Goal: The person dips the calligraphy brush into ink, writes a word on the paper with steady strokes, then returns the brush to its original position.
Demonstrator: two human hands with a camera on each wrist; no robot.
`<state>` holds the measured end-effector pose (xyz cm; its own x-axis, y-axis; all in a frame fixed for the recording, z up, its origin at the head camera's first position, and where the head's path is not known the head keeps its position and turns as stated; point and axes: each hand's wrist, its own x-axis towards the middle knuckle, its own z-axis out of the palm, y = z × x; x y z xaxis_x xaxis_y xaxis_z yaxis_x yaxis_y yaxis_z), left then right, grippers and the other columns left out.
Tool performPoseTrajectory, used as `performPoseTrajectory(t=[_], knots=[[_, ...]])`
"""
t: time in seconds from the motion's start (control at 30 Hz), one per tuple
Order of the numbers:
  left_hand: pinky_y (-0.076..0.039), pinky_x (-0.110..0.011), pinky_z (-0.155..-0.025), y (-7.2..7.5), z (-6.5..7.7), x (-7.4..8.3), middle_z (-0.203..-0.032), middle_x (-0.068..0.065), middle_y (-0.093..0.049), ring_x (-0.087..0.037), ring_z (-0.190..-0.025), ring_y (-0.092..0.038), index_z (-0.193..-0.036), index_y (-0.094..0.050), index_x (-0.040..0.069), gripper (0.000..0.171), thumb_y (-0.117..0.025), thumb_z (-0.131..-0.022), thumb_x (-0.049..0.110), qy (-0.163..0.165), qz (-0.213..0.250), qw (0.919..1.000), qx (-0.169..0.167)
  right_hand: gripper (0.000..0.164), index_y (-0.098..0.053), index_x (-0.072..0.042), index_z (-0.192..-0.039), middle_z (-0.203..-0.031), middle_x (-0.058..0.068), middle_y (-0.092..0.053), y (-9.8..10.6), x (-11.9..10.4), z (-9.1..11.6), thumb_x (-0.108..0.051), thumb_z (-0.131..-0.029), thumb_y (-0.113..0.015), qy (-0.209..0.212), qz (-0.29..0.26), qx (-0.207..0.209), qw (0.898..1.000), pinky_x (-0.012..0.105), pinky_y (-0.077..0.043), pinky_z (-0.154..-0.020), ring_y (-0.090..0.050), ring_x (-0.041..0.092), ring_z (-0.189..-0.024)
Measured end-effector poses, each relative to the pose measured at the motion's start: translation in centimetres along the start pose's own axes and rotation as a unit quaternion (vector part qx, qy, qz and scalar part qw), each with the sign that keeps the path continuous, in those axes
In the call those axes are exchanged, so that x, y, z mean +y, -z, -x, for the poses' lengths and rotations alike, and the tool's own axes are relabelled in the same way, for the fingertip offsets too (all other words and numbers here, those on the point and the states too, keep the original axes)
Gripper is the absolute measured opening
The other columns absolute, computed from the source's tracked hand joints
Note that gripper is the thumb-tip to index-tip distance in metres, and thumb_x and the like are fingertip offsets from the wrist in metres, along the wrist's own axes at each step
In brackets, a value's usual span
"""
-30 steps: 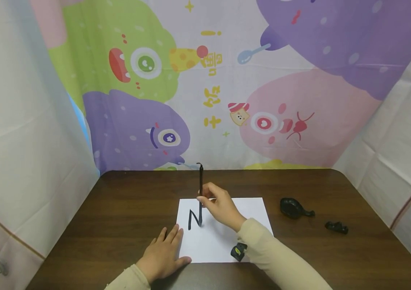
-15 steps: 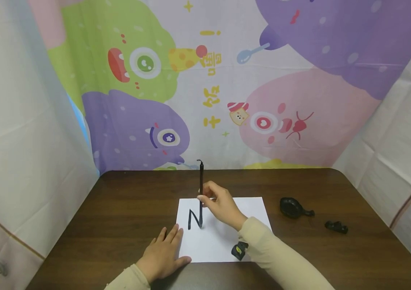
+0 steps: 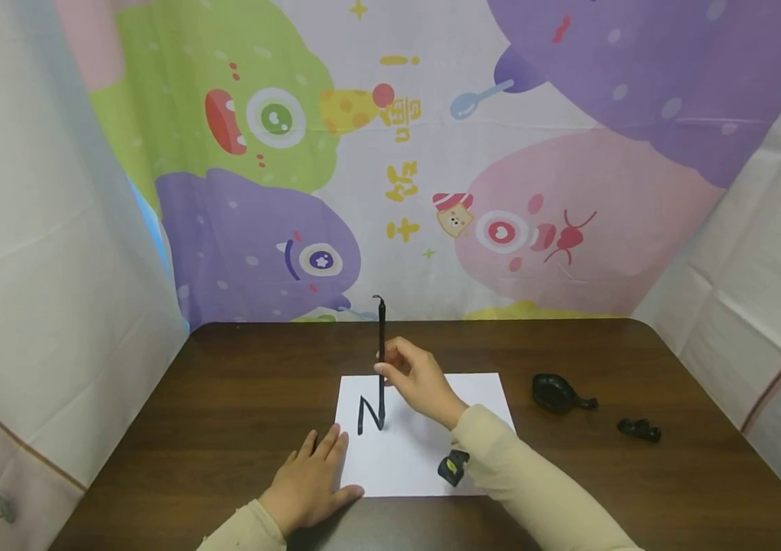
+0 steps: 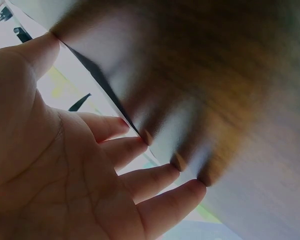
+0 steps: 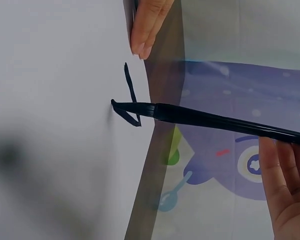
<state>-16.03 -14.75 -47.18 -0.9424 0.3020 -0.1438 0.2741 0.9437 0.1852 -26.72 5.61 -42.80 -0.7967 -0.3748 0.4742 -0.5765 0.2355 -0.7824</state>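
My right hand (image 3: 424, 383) pinches the dark handle of an ink brush (image 3: 382, 329) between thumb and fingers, holding it nearly upright over a white sheet of paper (image 3: 424, 459). In the right wrist view, the black tip of the brush (image 5: 190, 115) meets the lower end of a slanting ink stroke (image 5: 125, 115), which joins a straight stroke at its other end. Whether the tip presses on the sheet or hovers just off it, I cannot tell. My left hand (image 3: 307, 478) lies flat with fingers spread, fingertips and thumb at the paper's left edge.
A black, pan-shaped ink dish (image 3: 554, 393) with a short handle sits right of the paper on the brown table (image 3: 245, 398). Farther right lies a small black brush rest (image 3: 639, 430). A printed cartoon cloth (image 3: 404, 275) hangs behind the table's far edge.
Over the last half second my right hand and the brush have shifted slightly up and away from me. Before that, they moved slightly toward me. The left hand stays put.
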Motion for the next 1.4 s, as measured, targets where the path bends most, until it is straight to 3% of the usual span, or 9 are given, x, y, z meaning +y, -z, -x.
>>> performPoseTrajectory(t=[0.2, 0.37, 0.53, 0.73, 1.23, 1.4], knots=[[-0.038, -0.067, -0.103, 0.0, 0.0, -0.1, -0.157, -0.016, -0.036, -0.050, -0.139, -0.035, -0.148, -0.040, 0.005, 0.088, -0.059, -0.086, 0.064, -0.002, -0.001, 1.0000, 0.000, 0.013, -0.060, -0.002, -0.101, -0.087, 0.014, -0.065, -0.2, 0.3, -0.4, -0.010, -0.093, -0.066, -0.014, -0.017, 0.003, 1.000, 0.042, -0.060, -0.068, -0.066, 0.038, -0.074], [-0.038, -0.067, -0.103, -0.2, -0.1, -0.2, -0.157, -0.016, -0.035, -0.050, -0.140, -0.035, -0.149, -0.040, 0.006, 0.088, -0.059, -0.086, 0.065, -0.001, -0.001, 1.0000, -0.001, 0.015, -0.060, 0.000, -0.102, -0.088, 0.019, -0.066, -0.4, 0.4, -0.6, -0.008, -0.092, -0.067, -0.022, -0.031, 0.012, 0.999, 0.043, -0.060, -0.068, -0.067, 0.039, -0.074], [-0.038, -0.067, -0.104, -0.2, 0.0, -0.2, -0.157, -0.016, -0.035, -0.050, -0.140, -0.034, -0.149, -0.040, 0.006, 0.088, -0.059, -0.086, 0.065, 0.001, 0.003, 1.0000, -0.003, 0.018, -0.059, 0.003, -0.105, -0.088, 0.022, -0.067, -0.5, 0.6, -0.8, -0.007, -0.092, -0.066, -0.027, -0.021, 0.018, 0.999, 0.036, -0.060, -0.067, -0.068, 0.039, -0.074], [-0.038, -0.067, -0.103, -0.1, 0.0, -0.2, -0.157, -0.016, -0.036, -0.050, -0.140, -0.035, -0.148, -0.040, 0.005, 0.088, -0.060, -0.086, 0.064, -0.001, 0.003, 1.0000, -0.001, 0.013, -0.061, -0.004, -0.101, -0.085, 0.013, -0.068, -0.3, 0.8, -1.0, -0.012, -0.092, -0.067, -0.027, 0.002, 0.024, 0.999, 0.021, -0.056, -0.066, -0.069, 0.026, -0.073], [-0.038, -0.067, -0.103, 0.1, 0.1, -0.1, -0.157, -0.016, -0.036, -0.050, -0.139, -0.035, -0.148, -0.040, 0.005, 0.088, -0.060, -0.086, 0.064, -0.002, 0.002, 1.0000, 0.000, 0.010, -0.061, -0.005, -0.100, -0.086, 0.011, -0.065, -0.5, 1.5, -1.6, -0.010, -0.093, -0.066, -0.037, 0.001, 0.039, 0.999, 0.022, -0.058, -0.066, -0.066, 0.021, -0.074], [-0.038, -0.067, -0.104, 0.0, 0.0, -0.1, -0.158, -0.015, -0.035, -0.049, -0.140, -0.034, -0.149, -0.039, 0.006, 0.089, -0.059, -0.086, 0.065, 0.001, 0.003, 1.0000, -0.004, 0.011, -0.060, -0.003, -0.101, -0.087, 0.013, -0.064, -0.5, 1.7, -1.8, -0.010, -0.094, -0.065, -0.043, -0.004, 0.041, 0.998, 0.031, -0.061, -0.068, -0.067, 0.030, -0.077]])
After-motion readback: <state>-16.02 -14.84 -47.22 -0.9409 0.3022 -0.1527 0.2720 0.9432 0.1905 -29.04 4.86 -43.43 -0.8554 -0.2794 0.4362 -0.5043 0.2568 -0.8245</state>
